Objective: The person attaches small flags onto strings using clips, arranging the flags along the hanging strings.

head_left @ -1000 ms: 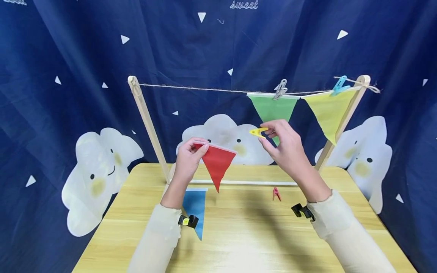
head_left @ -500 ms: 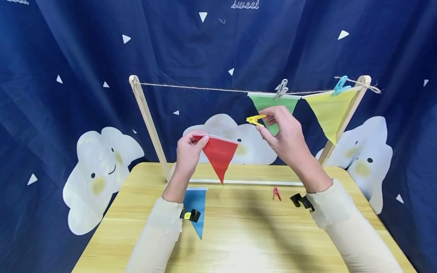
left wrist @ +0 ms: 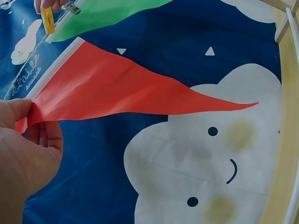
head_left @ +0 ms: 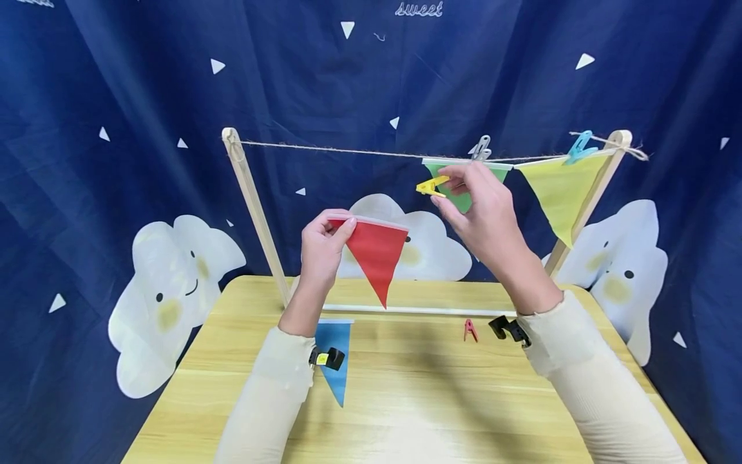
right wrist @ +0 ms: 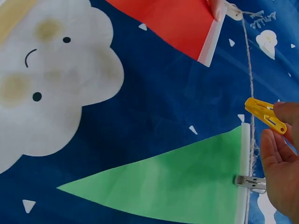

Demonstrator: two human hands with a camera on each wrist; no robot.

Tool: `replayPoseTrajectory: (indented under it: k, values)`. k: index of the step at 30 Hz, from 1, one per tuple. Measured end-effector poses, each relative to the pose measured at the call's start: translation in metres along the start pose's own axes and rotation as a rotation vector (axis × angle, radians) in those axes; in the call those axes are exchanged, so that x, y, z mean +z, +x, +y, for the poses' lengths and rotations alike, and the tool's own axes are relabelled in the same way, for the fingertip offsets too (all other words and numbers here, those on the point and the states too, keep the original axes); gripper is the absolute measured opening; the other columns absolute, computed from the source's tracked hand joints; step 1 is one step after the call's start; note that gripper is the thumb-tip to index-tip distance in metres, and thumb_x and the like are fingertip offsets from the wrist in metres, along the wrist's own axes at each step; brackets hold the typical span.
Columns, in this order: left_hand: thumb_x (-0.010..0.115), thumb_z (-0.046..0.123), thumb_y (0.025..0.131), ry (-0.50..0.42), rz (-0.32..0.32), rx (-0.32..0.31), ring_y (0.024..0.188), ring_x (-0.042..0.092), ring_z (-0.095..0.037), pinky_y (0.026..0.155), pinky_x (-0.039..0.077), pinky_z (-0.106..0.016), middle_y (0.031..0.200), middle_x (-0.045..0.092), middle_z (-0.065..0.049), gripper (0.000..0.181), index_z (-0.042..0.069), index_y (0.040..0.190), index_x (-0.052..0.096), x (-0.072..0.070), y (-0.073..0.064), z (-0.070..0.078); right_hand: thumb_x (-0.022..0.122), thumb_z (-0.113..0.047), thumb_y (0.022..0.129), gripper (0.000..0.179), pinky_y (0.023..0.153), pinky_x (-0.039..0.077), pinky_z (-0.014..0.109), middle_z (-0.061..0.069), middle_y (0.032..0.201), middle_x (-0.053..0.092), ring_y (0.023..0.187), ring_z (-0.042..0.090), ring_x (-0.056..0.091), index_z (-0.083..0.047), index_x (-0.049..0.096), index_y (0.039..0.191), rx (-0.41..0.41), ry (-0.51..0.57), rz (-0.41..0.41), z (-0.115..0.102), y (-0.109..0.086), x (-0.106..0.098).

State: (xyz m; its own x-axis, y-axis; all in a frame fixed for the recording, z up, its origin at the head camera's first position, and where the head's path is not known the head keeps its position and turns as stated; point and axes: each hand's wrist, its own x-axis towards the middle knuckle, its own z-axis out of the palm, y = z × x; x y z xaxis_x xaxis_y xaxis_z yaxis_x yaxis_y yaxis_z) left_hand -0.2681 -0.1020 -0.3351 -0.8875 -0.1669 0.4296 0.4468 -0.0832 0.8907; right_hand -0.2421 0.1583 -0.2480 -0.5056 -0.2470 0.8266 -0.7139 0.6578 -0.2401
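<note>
My left hand pinches a red triangular pennant by the left end of its white top edge, point hanging down, below the twine. Between thumb and fingertips, my right hand holds a yellow clothespin, its nose toward the left. In the head view that hand overlaps the green pennant, which a grey clothespin fastens to the twine. The right wrist view shows the yellow clothespin overlapping the twine, above the green pennant. At the right end hangs a yellow pennant under a light-blue clothespin.
Two wooden posts, left and right, carry the twine, with a white bar low between them. A blue pennant lies on the table, partly behind my left wrist. A red clothespin rests farther right.
Both hands have risen toward the twine, carrying the red pennant and the yellow clothespin. The pennant has shifted slightly right, the clothespin slightly left. My right hand now overlaps more of the green pennant.
</note>
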Motion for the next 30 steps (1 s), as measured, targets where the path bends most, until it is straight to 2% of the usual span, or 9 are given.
replayPoseTrajectory:
  k: [10,21,30]
  values:
    - [0.072,0.004,0.095,-0.078,0.024,0.002,0.081,0.069,-0.016,0.081,0.061,-0.024,0.096,0.072,-0.003,0.019,-0.007,0.111,0.07,0.01,0.01,0.014,0.08,-0.013,0.091,0.038,0.093,0.059,0.041,0.014,0.115,0.068,0.101,0.023,0.069,-0.002,0.066,0.124,0.065,-0.017,-0.034,-0.012,0.027,-0.01]
    - [0.071,0.01,0.097,-0.062,0.053,-0.026,0.09,0.069,-0.019,0.084,0.061,-0.027,0.103,0.071,-0.008,0.019,0.0,0.113,0.072,0.018,0.02,0.025,0.079,-0.015,0.091,0.04,0.094,0.059,0.034,0.013,0.114,0.067,0.1,0.017,0.067,-0.002,0.067,0.127,0.073,-0.032,-0.048,-0.011,0.055,-0.016]
    - [0.072,0.01,0.097,-0.115,0.066,-0.035,0.092,0.068,-0.019,0.087,0.061,-0.028,0.1,0.071,-0.003,0.028,-0.007,0.12,0.069,0.024,0.03,0.03,0.077,-0.017,0.093,0.039,0.095,0.058,0.037,0.014,0.113,0.07,0.098,0.022,0.07,-0.003,0.069,0.128,0.093,-0.042,-0.113,-0.012,0.074,-0.021]
